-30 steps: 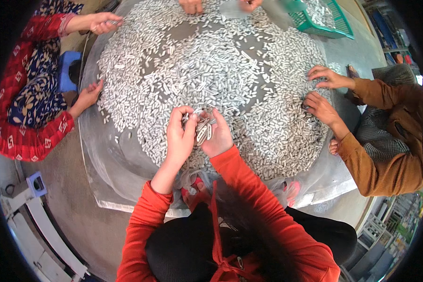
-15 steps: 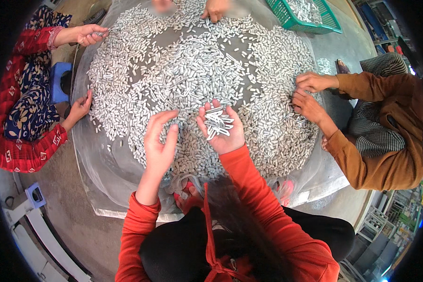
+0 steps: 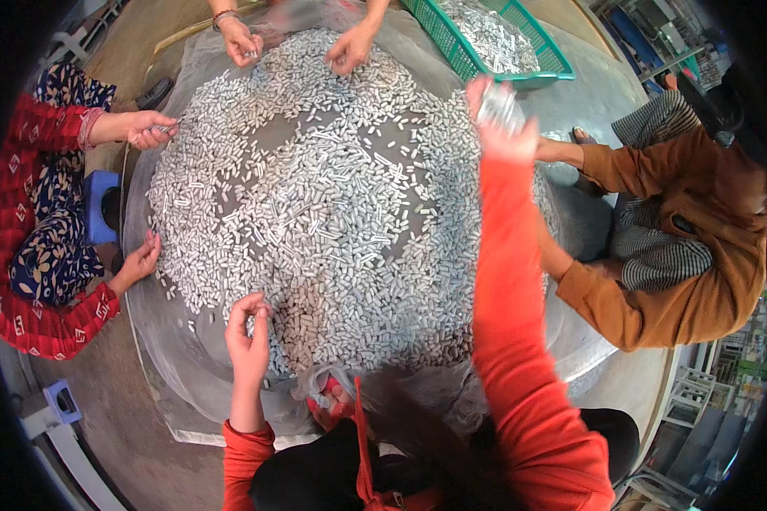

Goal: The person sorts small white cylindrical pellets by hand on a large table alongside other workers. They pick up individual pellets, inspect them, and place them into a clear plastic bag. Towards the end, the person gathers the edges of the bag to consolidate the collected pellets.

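A wide, low heap of small silvery metal pieces (image 3: 332, 221), mostly short and tube-like with some longer slender ones, covers the sheet in front of me. Stretched out over its far right side, my right hand (image 3: 510, 140) cups a handful of slender silvery metal pieces (image 3: 500, 109); motion blurs both. Just beyond that hand stands a green plastic basket (image 3: 556, 64) holding similar slender pieces. My left hand (image 3: 247, 330) is raised over the near left edge of the heap. Its fingers are loosely bent, thumb apart, with nothing seen between them.
Co-workers' hands reach in at the left (image 3: 152, 129), the far side (image 3: 349, 49) and the right, where my sleeve partly hides them. Clear plastic sheeting (image 3: 158, 332) lies under the heap. A blue stool (image 3: 102, 204) stands left.
My right hand has swung away and to the right with its handful, from mid-heap to near the basket. My left hand has drawn back toward me, its fingers more bent.
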`<state>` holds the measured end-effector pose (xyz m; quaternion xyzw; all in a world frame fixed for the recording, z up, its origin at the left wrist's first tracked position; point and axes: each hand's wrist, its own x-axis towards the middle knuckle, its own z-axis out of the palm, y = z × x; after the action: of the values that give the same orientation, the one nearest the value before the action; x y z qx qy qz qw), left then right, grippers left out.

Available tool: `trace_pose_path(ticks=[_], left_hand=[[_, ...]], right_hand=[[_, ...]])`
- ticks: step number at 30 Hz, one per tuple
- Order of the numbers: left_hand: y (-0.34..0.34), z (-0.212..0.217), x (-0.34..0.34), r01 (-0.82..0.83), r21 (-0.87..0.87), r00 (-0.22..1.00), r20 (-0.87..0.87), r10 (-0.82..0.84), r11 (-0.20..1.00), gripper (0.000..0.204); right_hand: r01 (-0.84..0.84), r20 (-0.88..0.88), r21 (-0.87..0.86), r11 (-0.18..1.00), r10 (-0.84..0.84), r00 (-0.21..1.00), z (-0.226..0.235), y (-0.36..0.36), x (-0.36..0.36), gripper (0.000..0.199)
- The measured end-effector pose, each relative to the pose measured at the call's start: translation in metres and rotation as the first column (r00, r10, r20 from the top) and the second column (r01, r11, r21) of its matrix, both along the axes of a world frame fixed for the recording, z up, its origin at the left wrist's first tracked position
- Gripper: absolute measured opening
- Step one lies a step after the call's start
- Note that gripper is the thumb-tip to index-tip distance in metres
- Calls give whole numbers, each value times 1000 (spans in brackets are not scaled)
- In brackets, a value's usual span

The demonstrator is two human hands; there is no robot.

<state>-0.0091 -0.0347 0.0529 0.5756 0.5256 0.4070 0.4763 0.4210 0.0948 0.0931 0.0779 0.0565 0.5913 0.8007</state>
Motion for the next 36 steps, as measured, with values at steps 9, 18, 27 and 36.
trace_pose_path(ticks=[9, 18, 27, 36], left_hand=[[-6, -2, 17, 328, 116, 901, -337, -274, 937, 15], [80, -25, -26, 370, 48, 703, -667, -246, 928, 47], [123, -63, 18, 408, -212, 402, -832, -383, 888, 101], [100, -75, 18, 549, -195, 568, -626, -534, 813, 84]], right_hand=[[412, 875, -376, 830, 171, 454, 18, 24, -8, 46], [295, 629, -506, 810, 581, -517, -110, -137, -131, 43], [448, 418, -269, 853, 522, -744, -129, -133, -189, 81], [293, 644, -381, 877, 479, -597, -151, -124, -199, 85]])
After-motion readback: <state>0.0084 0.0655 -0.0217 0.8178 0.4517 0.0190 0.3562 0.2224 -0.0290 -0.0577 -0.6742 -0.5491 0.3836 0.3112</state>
